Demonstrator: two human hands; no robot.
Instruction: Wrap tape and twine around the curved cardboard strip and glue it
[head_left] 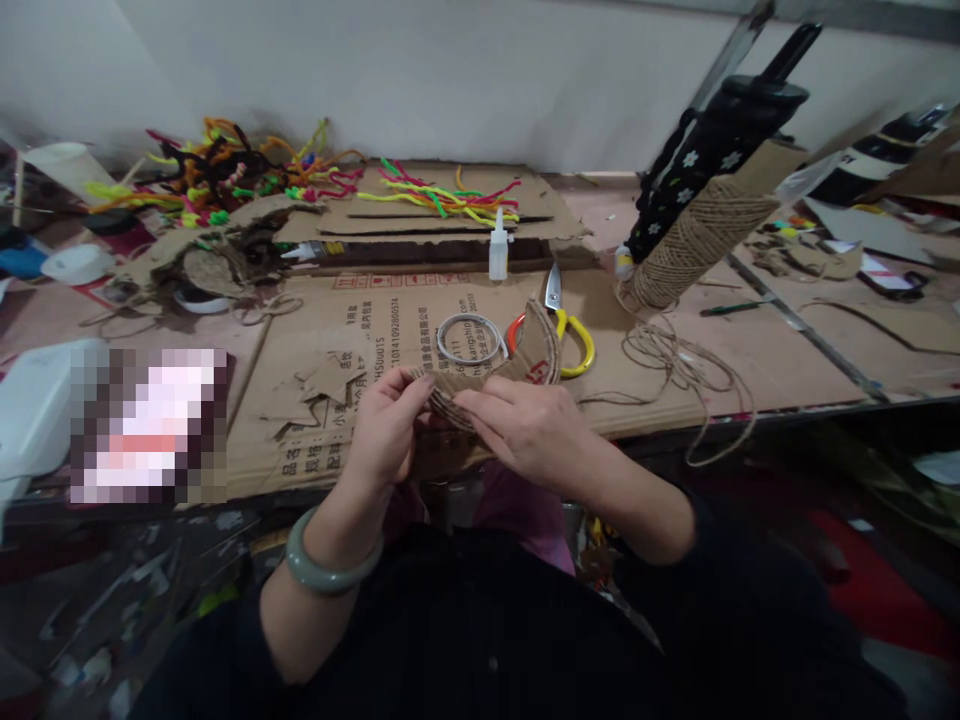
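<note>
Between my two hands is a curved piece of corrugated cardboard [541, 345], held just above the table's front edge; its outer rim looks ridged or lined with cord. My left hand [386, 425] pinches its left end between thumb and fingers. My right hand [529, 425] grips the lower rim farther right, with the fingertips pressed on it. Right behind the piece lie scissors [588, 348] with yellow and orange handles, blades pointing away. A white ring [441, 345], like a roll of tape, rests left of them. Farther back, a small white glue bottle [498, 258] stands upright.
A printed cardboard sheet [300, 330] covers the table, with torn scraps [334, 380] on it. Colourful pipe cleaners [442, 195] lie at the back. To the right, a twine spool [697, 240] leans beside a black flowered object [694, 150]; loose twine [675, 355] trails over the front edge.
</note>
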